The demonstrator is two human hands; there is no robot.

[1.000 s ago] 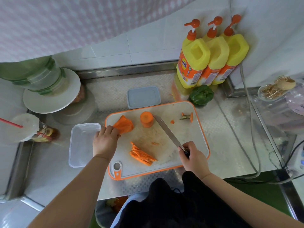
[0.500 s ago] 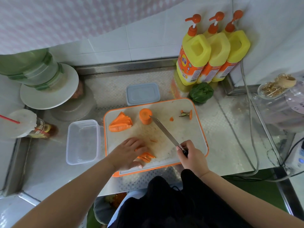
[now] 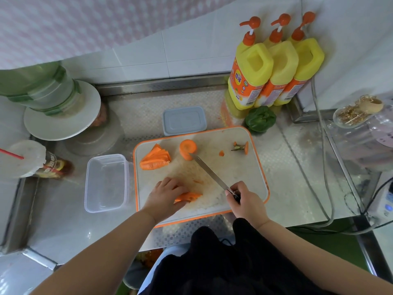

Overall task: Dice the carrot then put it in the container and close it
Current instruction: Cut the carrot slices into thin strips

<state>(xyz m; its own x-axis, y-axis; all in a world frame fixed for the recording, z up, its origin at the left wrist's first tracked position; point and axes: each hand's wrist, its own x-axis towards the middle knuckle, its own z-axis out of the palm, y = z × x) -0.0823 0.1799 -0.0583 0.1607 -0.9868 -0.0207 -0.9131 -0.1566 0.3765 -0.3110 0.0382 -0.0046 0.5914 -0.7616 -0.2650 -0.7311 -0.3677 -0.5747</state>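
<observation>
At our far left the open container (image 3: pixel 106 183) sat just beside the cutting board (image 3: pixel 240 167). Our left hand (image 3: pixel 164 195) pressed on 1 bundle of carrot strips (image 3: pixel 188 196), their long axis running left to right, tips pointing toward the knife (image 3: pixel 209 172). Our right hand (image 3: pixel 244 199) clenched the handle, the blade angled away up the board. A fanned pile (image 3: pixel 156 159) and 1 stump (image 3: pixel 188 149) waited farther back, the lid (image 3: pixel 184 120) behind on the steel counter (image 3: pixel 297 188).
</observation>
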